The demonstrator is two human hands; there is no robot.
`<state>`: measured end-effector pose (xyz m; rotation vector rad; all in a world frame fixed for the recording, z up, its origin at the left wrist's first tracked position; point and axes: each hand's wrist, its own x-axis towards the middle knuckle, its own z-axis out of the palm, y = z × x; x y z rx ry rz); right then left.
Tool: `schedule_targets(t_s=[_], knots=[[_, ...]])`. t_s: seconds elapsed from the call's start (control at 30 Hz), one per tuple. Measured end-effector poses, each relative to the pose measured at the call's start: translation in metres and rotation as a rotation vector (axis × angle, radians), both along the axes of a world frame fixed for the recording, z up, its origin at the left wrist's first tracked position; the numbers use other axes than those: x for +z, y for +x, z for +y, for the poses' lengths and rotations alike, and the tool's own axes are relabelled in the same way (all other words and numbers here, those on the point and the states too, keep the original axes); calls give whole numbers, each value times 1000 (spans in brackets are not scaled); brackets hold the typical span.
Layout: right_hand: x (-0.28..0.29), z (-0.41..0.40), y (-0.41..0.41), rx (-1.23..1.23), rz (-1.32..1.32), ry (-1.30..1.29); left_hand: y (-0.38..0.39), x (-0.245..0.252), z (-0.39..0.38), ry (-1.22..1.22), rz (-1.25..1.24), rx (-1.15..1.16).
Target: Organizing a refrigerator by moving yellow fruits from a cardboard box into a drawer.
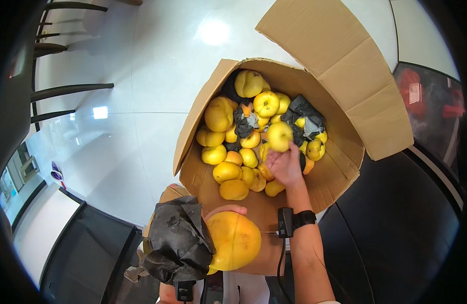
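My right hand (285,167) grips a yellow peach (280,136), slightly blurred, above the fruit in an open cardboard box (334,167). Below the box, close to me, is my left hand (227,209), mostly hidden, with fingers curled over a large-looking yellow peach (235,241). Crumpled black paper (178,239) is bunched against that peach and covers much of this hand. A sliver of another yellow fruit (212,270) shows beneath. Several yellow peaches (226,171) lie piled in the box, among scraps of black paper (302,110).
One box flap (351,64) sticks out to the upper right; another flap (271,250) hangs towards me. Dark chair legs (72,91) stand on the glossy white floor (161,76) at left. Black cabinet fronts (393,212) flank the right side. A cable (281,262) runs from a wrist-worn device (286,222).
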<state>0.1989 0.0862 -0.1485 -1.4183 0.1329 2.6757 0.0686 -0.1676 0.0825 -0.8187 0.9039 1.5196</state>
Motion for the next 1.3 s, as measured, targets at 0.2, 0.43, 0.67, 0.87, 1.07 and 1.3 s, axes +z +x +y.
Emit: schedule_targets(t_s=[0.2, 0.43, 0.67, 0.87, 1.07, 1.3], knots=[[-26, -23, -9, 211, -433, 329, 2, 1, -3, -23, 12, -30], [-108, -54, -49, 761, -840, 666, 8, 0, -18, -84, 12, -51], [-82, -59, -62, 891, -853, 878, 9, 7, -30, -148, 29, -51], [-14, -37, -32, 187, -419, 340, 10, 7, -27, -146, 35, -60], [69, -18, 2, -377, 393, -429, 14, 2, -22, -112, 42, -76], [90, -22, 2, -450, 643, -421, 19, -1, -12, -80, 41, -109]])
